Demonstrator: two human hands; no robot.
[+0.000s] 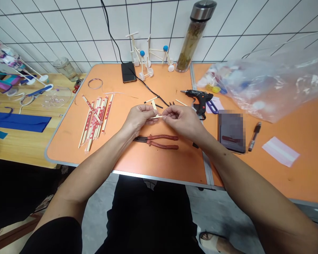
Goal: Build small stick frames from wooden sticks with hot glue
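On the orange table (63, 148), center, near the front edge, your left hand (137, 118) and right hand (181, 121) sit above the red-handled pliers (159, 142); the fingertips (166, 114) of both hands pinch 1 thin wooden stick (157, 116) between them.

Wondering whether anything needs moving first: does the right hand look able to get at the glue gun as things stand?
Probably yes. The right hand sits close beside the black glue gun with nothing bulky between them, though it seems busy with the left hand on a thin wooden stick and would likely have to let go first.
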